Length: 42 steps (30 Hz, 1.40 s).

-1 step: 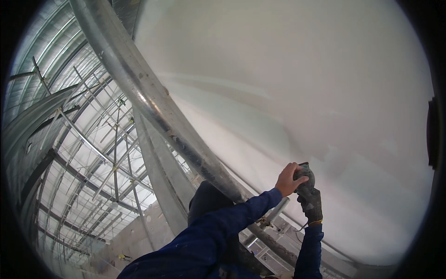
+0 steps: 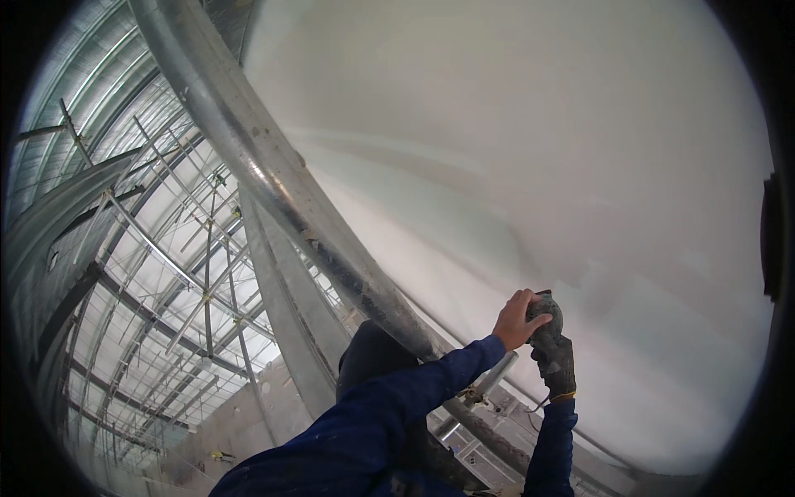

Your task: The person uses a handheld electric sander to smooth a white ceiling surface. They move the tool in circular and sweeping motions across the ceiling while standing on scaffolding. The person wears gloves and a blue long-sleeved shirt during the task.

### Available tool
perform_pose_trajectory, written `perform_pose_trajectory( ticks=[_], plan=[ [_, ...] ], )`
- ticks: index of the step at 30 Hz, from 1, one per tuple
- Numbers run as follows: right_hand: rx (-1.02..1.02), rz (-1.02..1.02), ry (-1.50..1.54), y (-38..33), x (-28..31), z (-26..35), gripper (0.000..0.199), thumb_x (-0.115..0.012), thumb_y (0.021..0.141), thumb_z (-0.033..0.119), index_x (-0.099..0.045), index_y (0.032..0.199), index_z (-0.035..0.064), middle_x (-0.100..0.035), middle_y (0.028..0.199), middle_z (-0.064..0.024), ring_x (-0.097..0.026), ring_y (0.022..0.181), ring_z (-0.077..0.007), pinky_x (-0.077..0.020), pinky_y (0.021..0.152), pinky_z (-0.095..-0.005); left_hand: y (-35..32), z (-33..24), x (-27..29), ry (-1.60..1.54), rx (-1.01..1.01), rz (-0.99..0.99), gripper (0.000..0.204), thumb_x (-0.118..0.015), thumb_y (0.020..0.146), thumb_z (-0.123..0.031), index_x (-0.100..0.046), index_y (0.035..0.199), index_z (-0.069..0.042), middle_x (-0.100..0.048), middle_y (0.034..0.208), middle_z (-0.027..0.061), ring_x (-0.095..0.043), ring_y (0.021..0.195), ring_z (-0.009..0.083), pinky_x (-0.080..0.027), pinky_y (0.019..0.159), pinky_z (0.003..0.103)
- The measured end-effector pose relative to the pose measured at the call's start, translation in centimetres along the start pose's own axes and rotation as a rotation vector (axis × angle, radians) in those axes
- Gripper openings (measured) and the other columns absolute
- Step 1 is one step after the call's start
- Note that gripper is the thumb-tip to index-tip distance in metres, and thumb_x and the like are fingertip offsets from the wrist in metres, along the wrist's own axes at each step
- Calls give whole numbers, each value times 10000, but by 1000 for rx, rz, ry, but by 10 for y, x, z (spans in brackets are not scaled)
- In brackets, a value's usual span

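A dark, dusty hand-held power tool, which looks like a sander (image 2: pixel 546 315), is held against the smooth off-white wall (image 2: pixel 464 190) at the right of centre. My left hand (image 2: pixel 515 319), bare, wraps around its head from the left, the thumb lying across the front. Below it my right hand (image 2: pixel 556 364), in a dark work glove, closes around the tool's body. The tool's working face is hidden. A thin cord (image 2: pixel 540 405) hangs beside my right wrist. Both sleeves are dark blue.
A thick metal tube (image 2: pixel 265 178) runs diagonally just left of my arms. A shorter pipe with a clamp (image 2: pixel 480 391) sits below my left forearm. Scaffold poles (image 2: pixel 170 263) and a grey curved panel (image 2: pixel 286 290) stand at left, with a floor far below.
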State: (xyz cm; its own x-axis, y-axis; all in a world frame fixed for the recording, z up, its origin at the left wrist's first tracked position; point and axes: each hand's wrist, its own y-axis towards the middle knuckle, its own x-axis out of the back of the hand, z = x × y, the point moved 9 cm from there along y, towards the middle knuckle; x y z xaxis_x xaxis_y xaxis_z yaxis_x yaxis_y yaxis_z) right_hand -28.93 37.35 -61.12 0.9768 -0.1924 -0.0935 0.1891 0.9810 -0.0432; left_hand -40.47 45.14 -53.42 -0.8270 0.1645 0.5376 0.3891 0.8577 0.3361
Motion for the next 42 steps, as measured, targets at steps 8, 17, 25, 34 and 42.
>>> perform_pose_trajectory(
  ticks=[8,17,25,34,42],
  plan=[
    [432,51,-315,2,-24,14,134,-648,785,181,-696,831,64,-680,721,-80,-630,605,-225,-463,555,-384,-12,-182,90,158,-487,-18,647,-703,846,-265,-403,1390,-84,-526,1275,196,-457,1232,384,-387,1025,513],
    [160,110,-213,3,-24,36,273,-645,896,310,-691,825,51,-639,611,-56,-578,512,-164,-435,514,-328,-95,-219,378,45,-484,-840,882,-713,779,-603,-397,1352,-12,-482,1251,161,-461,1225,302,-428,990,444],
    [149,189,-57,-7,-31,85,309,-672,871,332,-687,819,27,-627,640,-31,-515,529,-69,-385,493,-248,-15,-177,307,-972,-375,411,641,-702,734,-658,-523,966,-89,-572,775,30,-638,742,219,-535,767,392],
    [403,246,-162,4,-88,97,259,-678,871,304,-672,889,45,-659,659,-28,-500,515,-70,-389,478,-255,-28,-170,320,-817,-286,110,589,-676,732,-678,-471,846,-138,-495,658,-31,-550,598,150,-481,647,354],
    [894,205,-581,-12,-100,135,190,-591,885,153,-679,1040,89,-618,699,-95,-585,566,-223,-471,531,-331,-10,-196,297,-833,-270,512,586,-753,690,-571,-478,933,-115,-532,684,22,-594,645,199,-491,684,342]
  ],
)
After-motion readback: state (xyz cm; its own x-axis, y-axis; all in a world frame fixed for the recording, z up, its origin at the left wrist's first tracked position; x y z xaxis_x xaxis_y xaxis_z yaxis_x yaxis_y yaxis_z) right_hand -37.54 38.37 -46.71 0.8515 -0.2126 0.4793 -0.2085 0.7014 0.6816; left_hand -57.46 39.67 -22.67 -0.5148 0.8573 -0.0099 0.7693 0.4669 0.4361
